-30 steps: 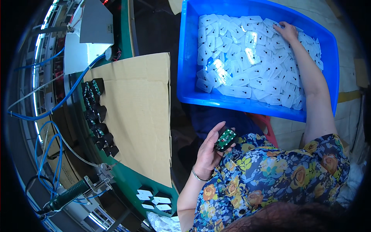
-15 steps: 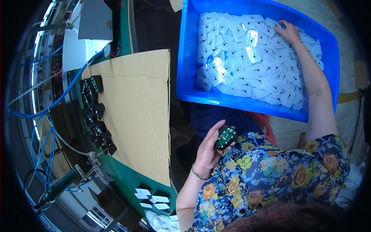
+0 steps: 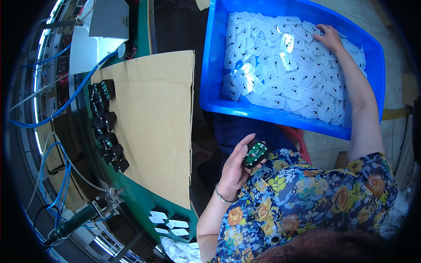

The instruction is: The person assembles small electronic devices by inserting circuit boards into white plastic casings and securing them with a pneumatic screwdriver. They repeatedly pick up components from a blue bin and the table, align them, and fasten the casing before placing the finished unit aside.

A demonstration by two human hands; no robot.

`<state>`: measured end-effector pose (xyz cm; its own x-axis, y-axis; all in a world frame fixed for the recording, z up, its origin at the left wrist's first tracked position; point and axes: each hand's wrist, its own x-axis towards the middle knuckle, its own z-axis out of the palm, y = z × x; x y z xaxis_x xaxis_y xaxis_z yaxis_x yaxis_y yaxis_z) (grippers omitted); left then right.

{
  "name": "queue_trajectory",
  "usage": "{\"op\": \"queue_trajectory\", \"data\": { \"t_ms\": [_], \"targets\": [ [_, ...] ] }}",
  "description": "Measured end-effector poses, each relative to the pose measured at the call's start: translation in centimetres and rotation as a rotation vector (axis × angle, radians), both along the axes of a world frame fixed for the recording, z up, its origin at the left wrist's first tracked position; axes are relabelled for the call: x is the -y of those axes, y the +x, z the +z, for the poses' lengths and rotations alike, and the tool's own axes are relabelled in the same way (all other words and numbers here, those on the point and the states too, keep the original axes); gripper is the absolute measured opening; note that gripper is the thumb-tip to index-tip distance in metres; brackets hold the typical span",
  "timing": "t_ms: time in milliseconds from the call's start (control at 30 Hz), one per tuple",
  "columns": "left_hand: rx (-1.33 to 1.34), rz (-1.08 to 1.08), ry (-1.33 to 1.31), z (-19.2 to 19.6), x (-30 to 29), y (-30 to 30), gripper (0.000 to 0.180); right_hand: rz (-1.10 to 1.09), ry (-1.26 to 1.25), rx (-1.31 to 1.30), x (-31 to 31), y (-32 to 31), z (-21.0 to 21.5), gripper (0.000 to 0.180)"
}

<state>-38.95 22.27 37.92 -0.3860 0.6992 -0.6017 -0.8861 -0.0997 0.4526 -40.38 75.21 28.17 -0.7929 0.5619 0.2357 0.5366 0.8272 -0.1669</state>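
Observation:
My left hand (image 3: 232, 173), with a bracelet at its wrist, holds a small black housing with a green circuit board (image 3: 255, 154) face up in front of my body. Its thumb and fingers press on the housing's sides. My right hand (image 3: 331, 38) reaches over the far right part of a blue plastic bin (image 3: 272, 121). Its bent fingers are apart and touch the heap of translucent white plastic pieces (image 3: 272, 89), each with a small dark mark. Whether a piece lies under those fingertips is hard to see.
Left of me a cardboard sheet (image 3: 151, 127) covers part of a green bench (image 3: 131, 193). Several black housings with boards (image 3: 103, 127) line its left edge. White-topped parts (image 3: 177, 223) lie near a clear plastic bag (image 3: 180, 250). Blue cables (image 3: 66, 120) and a tool arm (image 3: 83, 215) stand beyond.
The view has shifted slightly, and the bench things sit a little differently in it. My left hand still holds the housing; my right hand remains at the heap.

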Motion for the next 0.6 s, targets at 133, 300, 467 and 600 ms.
{"op": "queue_trajectory", "data": {
  "t_ms": [133, 300, 467, 600],
  "targets": [
    [-0.002, -0.002, 0.016, 0.1, 0.0, -0.1, 0.045, 0.013, 0.061, -0.036, 0.9, 0.1, 1.0, 0.050],
    [-0.053, 0.060, 0.117, 0.1, 0.0, -0.5, 0.056, 0.435, 0.100, -0.182, 7.6, 0.2, 5.4, 0.045],
    [-0.163, -0.011, 0.263, 0.9, -0.3, -2.1, 0.059, 1.176, -0.171, -0.144, 22.9, 0.5, 11.4, 0.043],
    [-0.148, 0.010, 0.235, 0.8, 1.0, -1.3, 0.059, 1.372, -0.308, -0.160, 28.1, -0.1, 11.6, 0.044]
  ]
}}
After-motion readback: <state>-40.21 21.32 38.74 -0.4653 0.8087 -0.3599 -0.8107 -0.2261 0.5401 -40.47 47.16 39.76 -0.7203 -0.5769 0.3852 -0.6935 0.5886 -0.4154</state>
